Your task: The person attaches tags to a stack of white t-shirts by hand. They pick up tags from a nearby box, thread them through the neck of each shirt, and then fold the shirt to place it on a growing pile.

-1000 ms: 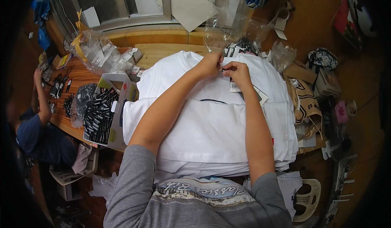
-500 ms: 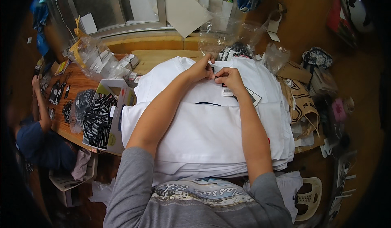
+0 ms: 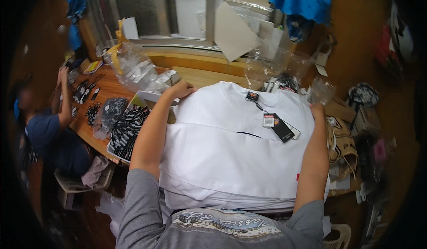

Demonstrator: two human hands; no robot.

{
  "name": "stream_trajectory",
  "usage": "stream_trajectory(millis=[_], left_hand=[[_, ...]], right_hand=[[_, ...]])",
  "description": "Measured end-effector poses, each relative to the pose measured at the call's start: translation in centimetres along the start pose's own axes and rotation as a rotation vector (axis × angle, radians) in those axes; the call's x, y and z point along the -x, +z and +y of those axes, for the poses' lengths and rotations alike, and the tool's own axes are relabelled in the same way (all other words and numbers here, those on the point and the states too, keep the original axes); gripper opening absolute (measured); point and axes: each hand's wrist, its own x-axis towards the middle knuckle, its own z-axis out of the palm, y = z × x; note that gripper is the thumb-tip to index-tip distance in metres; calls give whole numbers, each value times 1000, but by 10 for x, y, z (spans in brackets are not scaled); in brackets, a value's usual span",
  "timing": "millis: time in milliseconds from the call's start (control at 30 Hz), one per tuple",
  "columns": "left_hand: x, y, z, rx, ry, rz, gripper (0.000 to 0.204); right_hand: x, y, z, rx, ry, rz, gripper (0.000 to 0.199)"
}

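Observation:
A stack of folded white shirts lies on the wooden table in front of me. The top white shirt has a black hang tag on a string from its collar. My left hand grips the top shirt at its far left shoulder. At the far right edge of the same shirt, my right hand holds the cloth. The two hands are spread wide apart, one on each side of the collar.
An open box of black tags sits left of the stack. Clear plastic bags pile behind it and at the back right. Brown paper bags lie to the right. Another person sits at the table's left end.
Both hands were together at the collar by the tag. They have since moved apart to the left and right shoulders of the top shirt.

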Motion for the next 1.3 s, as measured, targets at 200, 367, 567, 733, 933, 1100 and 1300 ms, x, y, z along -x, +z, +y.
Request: stream_trajectory(millis=[200,367,567,733,933,1100,1300], left_hand=[[-1,9,-26,186,18,62,28],[-22,23,-21,-193,-304,39,30],[-23,38,-11,-142,-390,401,20],[0,44,7,-41,-100,688,16],[1,50,22,146,-175,988,20],[-8,57,0,16,-23,1300,16],[-2,50,3,187,25,1056,19]], right_hand=[[-2,1,-26,-38,-74,240,14],[7,-7,-33,-206,-24,425,16],[32,-17,-51,-148,-95,184,16],[36,-18,-53,-18,-136,350,15],[-4,-5,-22,-169,-301,428,26],[-19,5,-3,-485,-253,385,33],[-20,21,3,-543,-174,146,36]])
